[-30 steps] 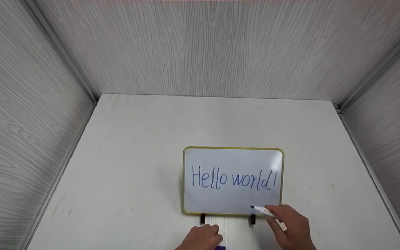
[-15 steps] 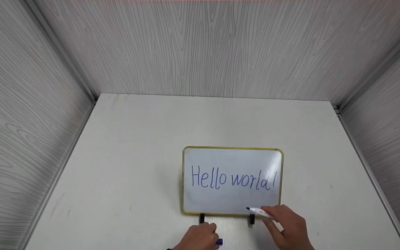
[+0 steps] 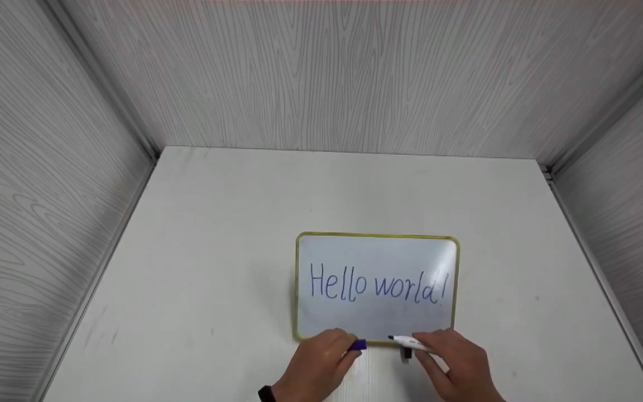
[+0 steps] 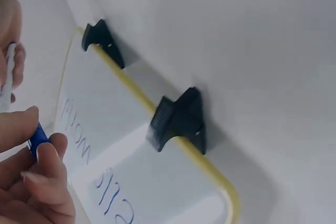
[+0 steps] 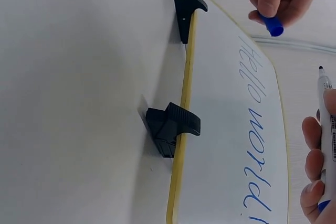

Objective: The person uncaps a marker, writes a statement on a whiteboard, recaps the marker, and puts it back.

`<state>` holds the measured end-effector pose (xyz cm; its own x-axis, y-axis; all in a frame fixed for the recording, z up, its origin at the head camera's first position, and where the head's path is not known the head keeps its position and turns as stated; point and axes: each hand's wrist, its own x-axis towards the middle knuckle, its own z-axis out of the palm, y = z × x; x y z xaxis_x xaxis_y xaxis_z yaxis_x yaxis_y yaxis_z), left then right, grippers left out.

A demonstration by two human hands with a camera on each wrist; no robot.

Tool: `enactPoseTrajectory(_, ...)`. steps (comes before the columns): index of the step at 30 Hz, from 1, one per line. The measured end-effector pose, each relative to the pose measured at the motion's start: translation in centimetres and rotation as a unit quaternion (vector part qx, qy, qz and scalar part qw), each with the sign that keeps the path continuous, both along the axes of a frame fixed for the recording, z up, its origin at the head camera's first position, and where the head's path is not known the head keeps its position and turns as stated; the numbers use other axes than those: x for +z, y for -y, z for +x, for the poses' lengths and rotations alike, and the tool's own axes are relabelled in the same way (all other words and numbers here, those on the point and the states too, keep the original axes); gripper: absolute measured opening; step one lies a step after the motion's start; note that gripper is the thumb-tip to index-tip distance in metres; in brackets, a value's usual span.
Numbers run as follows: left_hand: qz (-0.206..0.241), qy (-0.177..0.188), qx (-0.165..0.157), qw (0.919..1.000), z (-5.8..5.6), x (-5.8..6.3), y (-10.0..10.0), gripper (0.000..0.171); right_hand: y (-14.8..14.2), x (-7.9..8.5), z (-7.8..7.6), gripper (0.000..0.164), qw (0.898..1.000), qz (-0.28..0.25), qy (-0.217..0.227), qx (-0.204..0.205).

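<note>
Between thumb and fingers my left hand (image 3: 318, 360) pinches a blue marker cap (image 3: 358, 345), its open end facing right in the head view. My right hand (image 3: 458, 360) grips a white whiteboard marker (image 3: 411, 342), whose dark bare tip points left at the cap. A short gap separates tip and cap. Behind both hands stands a small whiteboard (image 3: 377, 321) with a yellow frame, bearing "Hello world!" in blue. The right wrist view shows the cap (image 5: 272, 26) and the uncapped marker (image 5: 326, 124) apart from each other.
Black clip feet (image 4: 181, 121) hold up the board's lower edge; the left one is hidden by my left hand in the head view. The white table (image 3: 215, 234) is bounded by grey wood-grain panels (image 3: 321, 78) at the back and sides.
My left hand has risen from the bottom edge with the blue cap, now level with the marker. My right hand has shifted slightly left, bringing the marker tip closer to the cap.
</note>
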<state>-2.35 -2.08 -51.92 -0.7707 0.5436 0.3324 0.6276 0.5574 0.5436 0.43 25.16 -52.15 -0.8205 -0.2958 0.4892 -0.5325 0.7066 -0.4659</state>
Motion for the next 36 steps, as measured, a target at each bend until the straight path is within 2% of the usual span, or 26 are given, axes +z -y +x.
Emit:
enactPoseTrajectory(4, 0.029, -0.002, 0.002, 0.9996, 0.0, 0.9, -0.1, 0.011, 0.4, 0.3, -0.1, 0.048, 1.0, 0.006, 0.004, 0.017)
enactPoseTrajectory(11, 0.04, -0.014, -0.003, 0.9991, 0.0, 1.8, -0.2, 0.016, 1.1, 0.9, -0.4, 0.044, 0.999, 0.013, -0.014, 0.042)
enactPoseTrajectory(18, 0.065, -0.047, -0.028, 0.9964, 0.0, 1.4, -0.5, 0.015, 1.7, 0.6, -0.4, 0.033, 0.998, 0.031, -0.018, 0.048)
enactPoseTrajectory(21, 0.062, -0.058, -0.034, 0.9958, 0.0, 1.1, -0.5, 0.014, 1.9, 0.3, -0.5, 0.033, 0.998, 0.032, -0.021, 0.055)
enactPoseTrajectory(29, 0.042, -0.003, -0.062, 0.9972, 0.2, 0.8, -0.6, 0.014, 2.1, 0.0, -0.2, 0.032, 0.997, 0.017, 0.024, 0.066)
enactPoseTrajectory(36, 0.036, 0.0, -0.076, 0.9965, 0.3, 0.8, -0.7, 0.019, 2.7, 0.3, -0.2, 0.037, 0.996, 0.01, 0.045, 0.081)
